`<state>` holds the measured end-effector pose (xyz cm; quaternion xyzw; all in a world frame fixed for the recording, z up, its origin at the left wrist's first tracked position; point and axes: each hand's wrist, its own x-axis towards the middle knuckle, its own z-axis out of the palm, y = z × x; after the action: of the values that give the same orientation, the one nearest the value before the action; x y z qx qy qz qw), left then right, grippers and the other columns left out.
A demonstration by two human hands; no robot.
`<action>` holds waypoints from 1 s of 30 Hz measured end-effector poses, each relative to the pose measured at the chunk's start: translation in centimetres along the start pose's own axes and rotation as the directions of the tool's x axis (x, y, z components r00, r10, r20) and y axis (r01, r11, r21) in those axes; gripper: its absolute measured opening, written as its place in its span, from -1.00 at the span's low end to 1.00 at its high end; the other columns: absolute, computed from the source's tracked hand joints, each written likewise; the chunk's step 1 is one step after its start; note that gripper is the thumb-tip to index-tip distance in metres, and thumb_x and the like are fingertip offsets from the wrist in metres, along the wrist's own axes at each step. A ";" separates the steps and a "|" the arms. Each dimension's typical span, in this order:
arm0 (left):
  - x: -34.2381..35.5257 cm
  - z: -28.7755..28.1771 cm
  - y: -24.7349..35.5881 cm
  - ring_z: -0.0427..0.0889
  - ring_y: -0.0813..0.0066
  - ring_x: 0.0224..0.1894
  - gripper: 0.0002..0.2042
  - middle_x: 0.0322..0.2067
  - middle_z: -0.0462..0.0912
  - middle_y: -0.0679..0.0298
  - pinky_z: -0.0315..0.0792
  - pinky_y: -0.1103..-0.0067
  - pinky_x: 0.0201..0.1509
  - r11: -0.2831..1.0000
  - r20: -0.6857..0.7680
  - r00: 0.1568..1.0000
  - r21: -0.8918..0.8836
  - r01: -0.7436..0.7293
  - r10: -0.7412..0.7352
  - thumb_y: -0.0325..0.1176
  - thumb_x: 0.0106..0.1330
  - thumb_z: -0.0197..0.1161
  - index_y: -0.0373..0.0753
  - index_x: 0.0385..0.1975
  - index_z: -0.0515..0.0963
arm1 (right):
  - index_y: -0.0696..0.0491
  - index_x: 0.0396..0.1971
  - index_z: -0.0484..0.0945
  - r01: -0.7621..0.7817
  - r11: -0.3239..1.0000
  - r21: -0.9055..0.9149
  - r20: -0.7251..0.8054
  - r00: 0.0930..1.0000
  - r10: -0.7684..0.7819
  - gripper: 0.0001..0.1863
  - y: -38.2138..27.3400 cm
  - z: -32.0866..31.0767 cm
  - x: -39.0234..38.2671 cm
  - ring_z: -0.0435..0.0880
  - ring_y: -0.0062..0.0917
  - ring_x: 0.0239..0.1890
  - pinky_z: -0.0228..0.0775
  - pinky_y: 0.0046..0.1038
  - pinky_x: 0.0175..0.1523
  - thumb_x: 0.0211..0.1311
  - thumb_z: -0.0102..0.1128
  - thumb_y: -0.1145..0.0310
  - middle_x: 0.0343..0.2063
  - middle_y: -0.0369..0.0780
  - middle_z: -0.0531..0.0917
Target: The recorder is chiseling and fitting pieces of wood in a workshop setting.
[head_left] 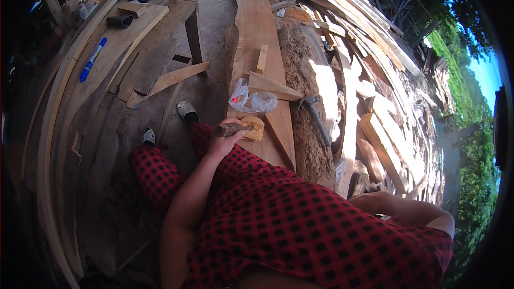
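Observation:
My left hand (227, 135) is wrapped round the wooden handle of what looks like a chisel (224, 129), whose tool end rests on a small pale carved wood block (252, 134). The block lies on a wide plank (251, 16) beside my legs. A crumpled clear plastic bag (254, 100) with something red in it is just beyond, near a triangular offcut (272, 86) and a short batten (262, 59). A hammer (317, 121) lies to the right. My right hand (364, 203) is at the right by my checked red clothing, its fingers mostly hidden.
Boards (136, 32) on the left carry a blue marker (92, 60) and a dark cylindrical object (120, 21). A wooden trestle-like frame (193, 37) stands beside them. Piles of lumber (385, 128) fill the right, with greenery (460, 85) beyond.

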<state>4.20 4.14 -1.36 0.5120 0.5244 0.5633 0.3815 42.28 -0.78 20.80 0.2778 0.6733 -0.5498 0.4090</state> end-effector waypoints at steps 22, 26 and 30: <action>-0.1 -0.3 -0.4 0.54 0.60 -0.31 -0.73 -0.34 0.57 0.29 0.47 0.63 -0.22 0.997 0.031 0.997 -0.035 0.072 -0.071 -0.45 0.04 0.33 -0.29 -0.24 0.49 | 0.05 -0.06 0.53 -0.188 0.958 -0.216 0.102 0.971 0.214 -0.52 -2.8 -2.3 -0.7 0.59 -0.21 -0.11 0.38 -0.26 -0.02 -0.06 0.21 0.21 -0.25 -0.01 0.63; -0.1 -0.2 -0.7 0.54 0.60 -0.31 -0.73 -0.34 0.57 0.28 0.47 0.64 -0.22 1.000 0.011 1.000 0.012 0.025 -0.025 -0.45 0.04 0.34 -0.29 -0.24 0.50 | 0.04 -0.04 0.51 -0.156 0.956 -0.247 0.055 0.983 0.175 -0.50 -3.6 -2.1 0.3 0.59 -0.21 -0.11 0.37 -0.27 -0.02 -0.07 0.21 0.23 -0.23 -0.01 0.62; -0.3 -0.1 -0.9 0.54 0.59 -0.31 -0.73 -0.35 0.57 0.29 0.47 0.62 -0.21 0.999 -0.004 0.999 0.023 -0.047 0.047 -0.44 0.04 0.35 -0.29 -0.25 0.50 | 0.04 -0.03 0.50 -0.204 0.943 -0.263 -0.151 0.974 0.169 -0.51 -3.6 -1.5 0.3 0.57 -0.19 -0.08 0.36 -0.26 0.00 -0.03 0.21 0.22 -0.21 -0.02 0.62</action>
<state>4.08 4.02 -2.28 0.5273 0.5195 0.5672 0.3609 38.76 -0.26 22.48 0.3149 0.7385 -0.3904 0.4506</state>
